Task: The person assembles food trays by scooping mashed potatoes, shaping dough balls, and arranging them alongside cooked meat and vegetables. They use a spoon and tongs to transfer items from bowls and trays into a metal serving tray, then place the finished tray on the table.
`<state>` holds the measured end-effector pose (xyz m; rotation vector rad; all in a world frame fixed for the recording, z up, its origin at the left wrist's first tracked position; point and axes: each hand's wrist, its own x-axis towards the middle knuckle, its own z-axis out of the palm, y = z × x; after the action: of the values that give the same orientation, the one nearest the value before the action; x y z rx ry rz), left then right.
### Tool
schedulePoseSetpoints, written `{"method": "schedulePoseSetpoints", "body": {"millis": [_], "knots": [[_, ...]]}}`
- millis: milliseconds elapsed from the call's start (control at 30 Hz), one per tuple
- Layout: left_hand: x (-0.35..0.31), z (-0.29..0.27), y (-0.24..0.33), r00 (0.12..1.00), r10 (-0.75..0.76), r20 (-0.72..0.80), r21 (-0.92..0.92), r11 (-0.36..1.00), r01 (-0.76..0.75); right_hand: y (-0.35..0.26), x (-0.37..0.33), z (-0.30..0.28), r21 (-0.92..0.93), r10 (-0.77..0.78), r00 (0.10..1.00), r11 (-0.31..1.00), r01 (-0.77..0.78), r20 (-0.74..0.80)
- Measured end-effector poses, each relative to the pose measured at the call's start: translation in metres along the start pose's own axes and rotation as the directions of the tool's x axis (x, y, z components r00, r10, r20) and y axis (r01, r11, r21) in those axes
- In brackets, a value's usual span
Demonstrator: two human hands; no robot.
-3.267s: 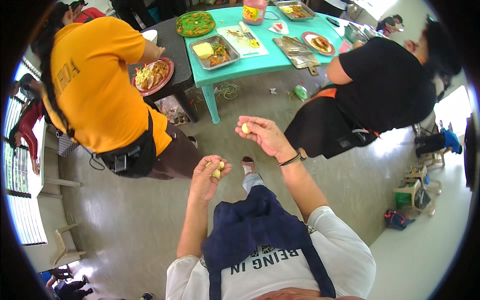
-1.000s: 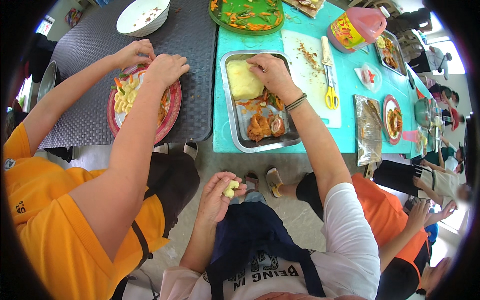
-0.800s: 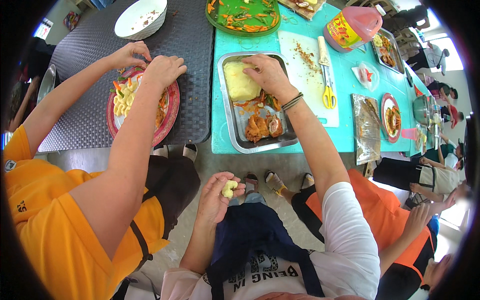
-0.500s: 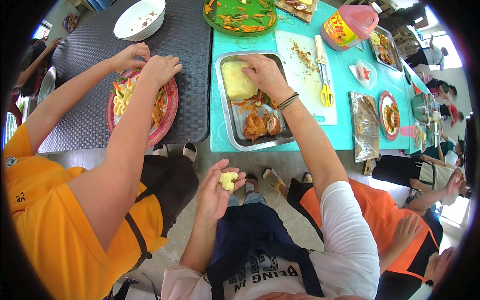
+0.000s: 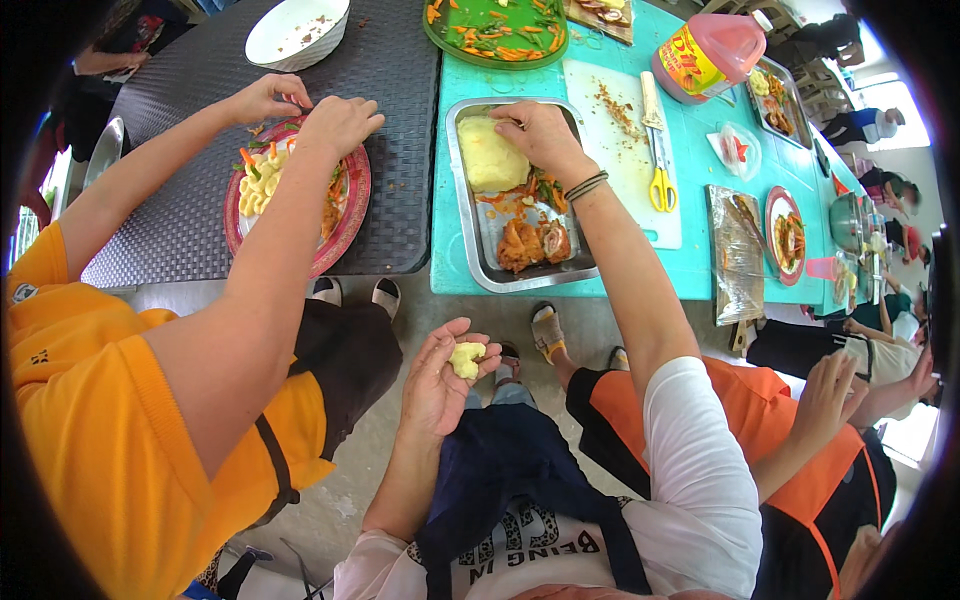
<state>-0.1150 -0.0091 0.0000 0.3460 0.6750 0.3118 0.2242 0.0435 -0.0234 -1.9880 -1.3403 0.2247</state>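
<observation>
My left hand (image 5: pixel 440 380) is turned palm up in front of my apron, cupping a small pale-yellow lump of mashed potato (image 5: pixel 465 359). Over the metal tray (image 5: pixel 470 235) reaches my right hand (image 5: pixel 545 138), its fingers bent at the upper right part of a large block of mashed potato (image 5: pixel 490 160). Its fingertips look pinched on the block, though partly hidden. In the same tray, below the block, lie cooked vegetable strips (image 5: pixel 545 190) and browned, breaded rolled meat (image 5: pixel 520 247), one piece showing a cut face.
Right of the tray are a white cutting board (image 5: pixel 610 150), yellow-handled scissors (image 5: pixel 661 185), a knife (image 5: pixel 652 110) and a pink jug (image 5: pixel 705 60). A green tray (image 5: pixel 500 45) stands behind. At left, a co-worker's hands (image 5: pixel 335 130) work over a red-rimmed plate (image 5: pixel 355 200).
My right hand's fingers have drawn closer together at the mashed potato. My left hand still holds its lump. The view has shifted slightly, and the right-hand co-worker's hand is raised higher.
</observation>
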Motion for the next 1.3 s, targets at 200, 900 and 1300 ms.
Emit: {"method": "schedulePoseSetpoints", "body": {"millis": [200,900,1300], "knots": [[0.003,-0.004,0.001,0.999,0.030,0.027,-0.027,0.999,-0.030,-0.003,-0.001,0.002,-0.086,-0.047,0.999,0.995,0.046,-0.014],[0.035,0.050,0.025,0.973,0.222,0.067,-0.082,0.973,-0.217,-0.163,-0.160,-0.003,0.223,-0.042,0.998,0.973,0.052,-0.050],[0.042,0.043,0.016,0.977,0.187,0.103,0.186,0.961,-0.203,-0.150,-0.160,-0.014,0.267,0.080,0.990,0.963,-0.047,-0.116]]}}
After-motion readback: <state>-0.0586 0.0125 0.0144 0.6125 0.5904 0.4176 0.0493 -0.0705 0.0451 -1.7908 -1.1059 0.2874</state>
